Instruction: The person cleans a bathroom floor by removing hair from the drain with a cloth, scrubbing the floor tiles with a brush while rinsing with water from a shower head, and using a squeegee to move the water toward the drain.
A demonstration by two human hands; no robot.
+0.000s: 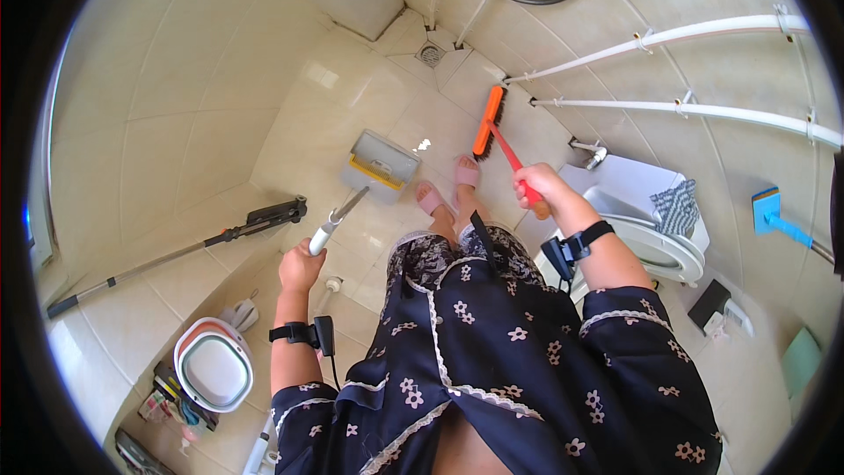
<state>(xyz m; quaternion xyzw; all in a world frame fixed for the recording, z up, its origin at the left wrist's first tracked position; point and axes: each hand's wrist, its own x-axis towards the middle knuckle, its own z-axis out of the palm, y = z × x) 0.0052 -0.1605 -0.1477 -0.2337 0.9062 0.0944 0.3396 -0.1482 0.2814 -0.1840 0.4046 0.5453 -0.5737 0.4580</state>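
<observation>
My left hand (301, 266) is closed around the white handle of a long-handled dustpan (384, 157). Its grey pan with a yellow strip rests on the tiled floor left of my feet. In my right hand (542, 185) is the red handle of a broom (489, 120). The broom's orange head with dark bristles touches the floor beyond my right foot, near the right wall. A few small white scraps (423, 145) lie on the tiles between the dustpan and the broom head.
A toilet (655, 246) with a patterned cloth on it stands to my right. White pipes (703, 108) run along the right wall. A floor drain (430, 54) is in the far corner. At left are a folded mop (272, 214) and a collapsible basin (216, 372).
</observation>
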